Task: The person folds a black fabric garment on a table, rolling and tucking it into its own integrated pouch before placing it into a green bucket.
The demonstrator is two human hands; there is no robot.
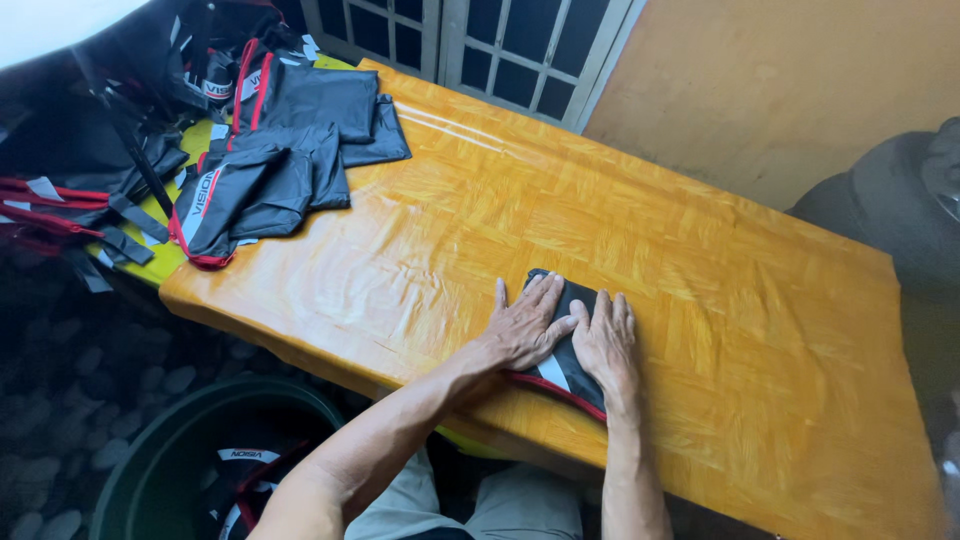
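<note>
Left hand (522,328) and right hand (605,342), both flat with fingers spread, press a folded black fabric piece (560,345) on the tabletop (700,260), apparently flattening it; similar pieces (280,150) lie well apart from it.

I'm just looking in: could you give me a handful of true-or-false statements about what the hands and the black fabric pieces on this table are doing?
1. Both hands press flat on a small black folded fabric piece. True.
2. The left hand holds scissors. False: it lies open on the fabric.
3. A pile of black fabric pieces lies at the table's far left. True.
4. The right hand rests on that pile. False: it is on the small piece.
5. The table is blue. False: orange-yellow wood pattern.
</note>
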